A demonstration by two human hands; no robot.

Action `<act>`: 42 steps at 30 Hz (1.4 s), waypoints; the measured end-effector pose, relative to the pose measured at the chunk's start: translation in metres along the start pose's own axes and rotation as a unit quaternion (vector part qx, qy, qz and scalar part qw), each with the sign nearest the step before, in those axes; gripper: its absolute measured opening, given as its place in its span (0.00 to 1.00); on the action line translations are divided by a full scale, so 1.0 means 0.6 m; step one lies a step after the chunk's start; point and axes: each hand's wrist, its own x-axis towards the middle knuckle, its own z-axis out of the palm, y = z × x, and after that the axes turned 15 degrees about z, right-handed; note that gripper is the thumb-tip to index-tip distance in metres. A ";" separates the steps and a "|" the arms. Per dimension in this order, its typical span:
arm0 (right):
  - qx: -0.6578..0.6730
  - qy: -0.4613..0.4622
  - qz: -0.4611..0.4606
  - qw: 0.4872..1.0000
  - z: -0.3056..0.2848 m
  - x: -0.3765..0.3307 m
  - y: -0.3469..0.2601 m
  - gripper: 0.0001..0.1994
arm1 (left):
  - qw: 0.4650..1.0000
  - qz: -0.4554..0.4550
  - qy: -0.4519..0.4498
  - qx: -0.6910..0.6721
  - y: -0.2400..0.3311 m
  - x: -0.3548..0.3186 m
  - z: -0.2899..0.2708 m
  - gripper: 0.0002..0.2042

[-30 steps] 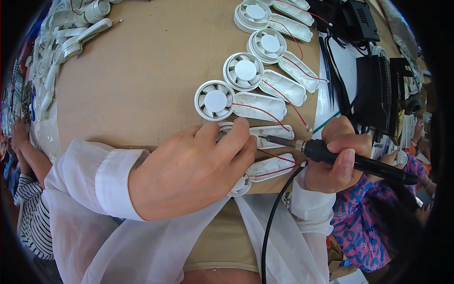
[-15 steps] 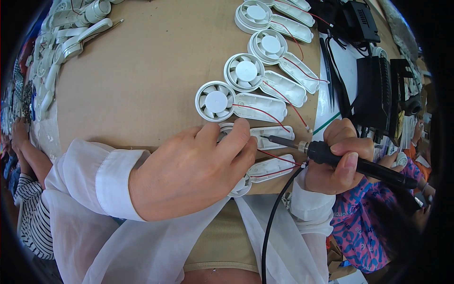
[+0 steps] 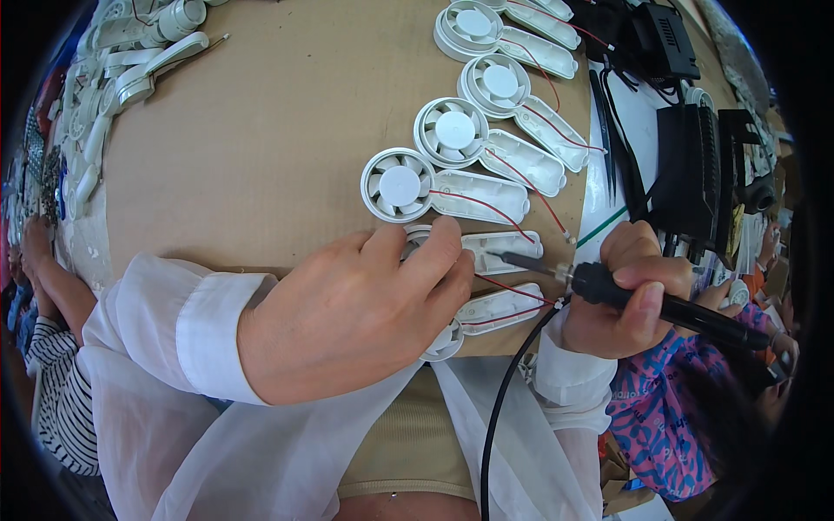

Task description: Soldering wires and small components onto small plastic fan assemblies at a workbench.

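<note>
My right hand [image 3: 634, 291] is closed around a soldering iron [image 3: 708, 319] with a black handle. Its metal tip points left, over the open white handle shell [image 3: 526, 244] of a small fan. My left hand [image 3: 356, 300] lies across the heads of two fans, fingers bent and pressed together at the neck of that same shell. Whatever those fingertips pinch is hidden beneath them. Just nearer to me is another white fan handle [image 3: 499, 311], with red wires running along it. A black cable [image 3: 497, 408] hangs past my right wrist.
Several white fans [image 3: 399, 185] with open handles and red wires line the board beyond my hands. More white fan parts [image 3: 130, 87] are heaped at far left. A black boxy device [image 3: 691, 165] stands at right. A person in patterned clothing [image 3: 665, 417] sits at lower right.
The soldering iron's tip has shifted slightly right, away from my left fingertips, as my right hand moved a little right. My left hand stays in place.
</note>
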 end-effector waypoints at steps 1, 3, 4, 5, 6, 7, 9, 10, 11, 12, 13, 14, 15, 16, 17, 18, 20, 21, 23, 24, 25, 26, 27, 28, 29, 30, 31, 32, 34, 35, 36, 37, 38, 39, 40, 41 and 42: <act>0.012 -0.001 0.002 1.000 -0.003 0.001 -0.001 0.10 | 1.000 0.001 0.001 0.001 0.000 -0.001 0.000 0.18; 0.037 0.000 0.019 0.999 -0.011 0.009 -0.010 0.11 | 1.000 0.002 0.004 -0.002 0.000 -0.002 0.002 0.18; 0.037 0.000 0.018 0.999 -0.017 0.014 -0.010 0.11 | 1.000 0.002 0.007 -0.005 0.000 -0.003 0.003 0.18; 0.064 -0.026 0.003 0.998 -0.025 0.020 -0.009 0.10 | 1.000 0.003 0.011 -0.007 -0.001 -0.004 0.004 0.18; 0.091 -0.052 -0.013 0.994 -0.030 0.026 -0.009 0.09 | 1.000 0.003 0.014 -0.010 -0.001 -0.006 0.003 0.17; 0.091 -0.052 -0.013 0.994 -0.034 0.032 -0.013 0.09 | 1.000 0.003 0.014 -0.010 -0.003 -0.005 -0.004 0.17; 0.100 -0.051 -0.028 0.993 -0.039 0.048 -0.028 0.09 | 0.999 0.014 0.025 -0.021 -0.012 -0.008 -0.036 0.17; 0.104 -0.049 -0.035 0.993 -0.041 0.055 -0.036 0.10 | 0.999 0.020 0.031 -0.027 -0.017 -0.010 -0.051 0.17; 0.108 -0.048 -0.043 0.992 -0.041 0.059 -0.038 0.10 | 0.998 0.027 0.036 -0.033 -0.023 -0.012 -0.058 0.17; 0.108 -0.049 -0.044 0.992 -0.037 0.062 -0.039 0.10 | 0.998 0.024 0.055 -0.016 -0.037 -0.020 -0.060 0.17; 0.107 -0.044 -0.035 0.993 -0.031 0.067 -0.038 0.10 | 0.997 0.022 0.074 0.000 -0.054 -0.023 -0.060 0.17; 0.106 -0.038 -0.028 0.993 -0.024 0.072 -0.036 0.10 | 0.997 0.021 0.075 0.002 -0.064 -0.021 -0.061 0.17; 0.105 -0.032 -0.020 0.994 -0.018 0.076 -0.034 0.10 | 0.999 -0.004 0.034 0.015 -0.072 -0.018 -0.062 0.17; 0.104 -0.026 -0.012 0.994 -0.012 0.079 -0.034 0.10 | 0.999 -0.028 -0.006 0.027 -0.077 -0.017 -0.064 0.17; 0.105 -0.027 -0.013 0.994 -0.008 0.079 -0.032 0.10 | 0.999 -0.030 -0.006 0.028 -0.077 -0.016 -0.063 0.17; 0.100 -0.029 -0.003 0.995 -0.005 0.076 -0.028 0.10 | 0.999 -0.033 -0.008 0.026 -0.078 -0.014 -0.062 0.17; 0.089 -0.032 0.016 0.995 0.002 0.069 -0.020 0.10 | 0.999 -0.039 -0.012 0.020 -0.078 -0.010 -0.058 0.17; 0.083 -0.033 0.025 0.996 0.006 0.067 -0.017 0.10 | 0.999 -0.041 -0.014 0.017 -0.079 -0.010 -0.056 0.17; 0.073 -0.024 0.022 0.997 0.017 0.062 -0.014 0.10 | 0.999 -0.046 -0.022 0.017 -0.079 -0.010 -0.052 0.17; 0.063 -0.014 0.019 0.998 0.024 0.060 -0.012 0.10 | 0.998 -0.049 -0.030 0.016 -0.078 -0.010 -0.051 0.17; 0.052 -0.004 0.016 0.998 0.030 0.057 -0.011 0.10 | 0.998 -0.052 -0.038 0.015 -0.077 -0.011 -0.048 0.17; 0.042 0.006 0.014 0.999 0.033 0.055 -0.009 0.11 | 0.997 -0.055 -0.046 0.013 -0.077 -0.011 -0.046 0.16; 0.042 0.006 0.013 0.999 0.036 0.053 -0.008 0.11 | 0.997 -0.056 -0.046 0.014 -0.078 -0.011 -0.044 0.16; 0.037 0.003 0.018 0.999 0.037 0.051 -0.006 0.11 | 0.998 -0.048 -0.037 0.004 -0.079 -0.010 -0.042 0.16; 0.032 0.001 0.023 0.999 0.038 0.049 -0.005 0.11 | 0.999 -0.041 -0.028 -0.005 -0.080 -0.010 -0.038 0.16; 0.027 -0.001 0.028 0.999 0.039 0.047 -0.003 0.11 | 0.999 -0.033 -0.020 -0.014 -0.080 -0.010 -0.035 0.15; 0.023 -0.003 0.033 0.999 0.040 0.046 -0.002 0.11 | 0.999 -0.026 -0.012 -0.023 -0.081 -0.009 -0.032 0.15; 0.022 -0.003 0.032 0.999 0.041 0.046 -0.003 0.11 | 0.999 -0.025 -0.011 -0.023 -0.082 -0.010 -0.030 0.15; 0.021 -0.011 0.049 0.999 0.044 0.046 -0.006 0.09 | 0.999 -0.021 0.005 -0.032 -0.083 -0.013 -0.026 0.15; 0.021 -0.015 0.057 0.998 0.046 0.046 -0.006 0.09 | 0.999 -0.020 0.013 -0.036 -0.084 -0.015 -0.024 0.14; 0.021 -0.019 0.066 0.997 0.048 0.047 -0.007 0.08 | 0.999 -0.018 0.021 -0.040 -0.085 -0.016 -0.022 0.14; 0.022 -0.019 0.066 0.997 0.049 0.047 -0.006 0.08 | 0.999 -0.018 0.020 -0.040 -0.084 -0.016 -0.021 0.14; 0.010 -0.017 0.064 0.998 0.049 0.046 -0.004 0.09 | 0.999 -0.014 0.025 -0.034 -0.084 -0.016 -0.020 0.14; -0.001 -0.015 0.062 0.998 0.051 0.046 -0.003 0.09 | 0.999 -0.010 0.029 -0.028 -0.083 -0.015 -0.020 0.15; -0.012 -0.014 0.060 0.998 0.052 0.045 -0.001 0.10 | 0.999 -0.006 0.034 -0.022 -0.083 -0.015 -0.019 0.15; -0.024 -0.013 0.057 0.998 0.053 0.045 -0.001 0.10 | 0.999 -0.002 0.039 -0.016 -0.082 -0.015 -0.019 0.15; -0.024 -0.013 0.058 0.998 0.055 0.044 0.000 0.10 | 0.999 -0.002 0.039 -0.016 -0.082 -0.015 -0.018 0.15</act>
